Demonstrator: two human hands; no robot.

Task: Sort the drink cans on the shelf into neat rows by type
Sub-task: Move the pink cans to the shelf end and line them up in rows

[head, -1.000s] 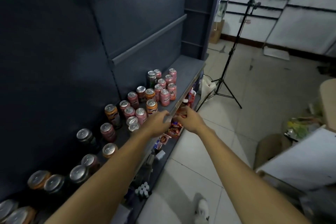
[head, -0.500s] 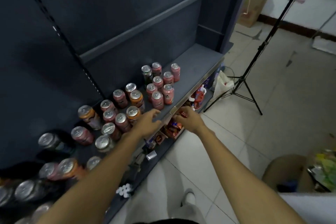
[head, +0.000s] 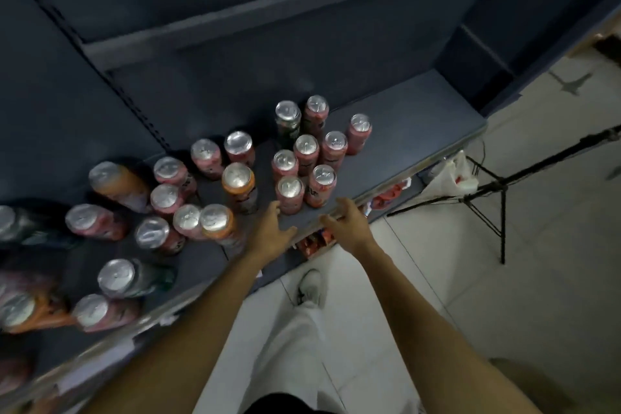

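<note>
I see the drink cans standing upright on the dark shelf [head: 406, 131], silver tops up: a tight pink cluster [head: 305, 165] at right with one green can [head: 287, 119] behind, orange cans [head: 238, 186] mixed among pink ones further left, unsorted

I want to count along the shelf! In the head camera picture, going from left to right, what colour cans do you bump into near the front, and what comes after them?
orange can lying at the far left → dark green can → upright orange can → left hand → pink can → right hand → white plastic bag → black tripod
</note>
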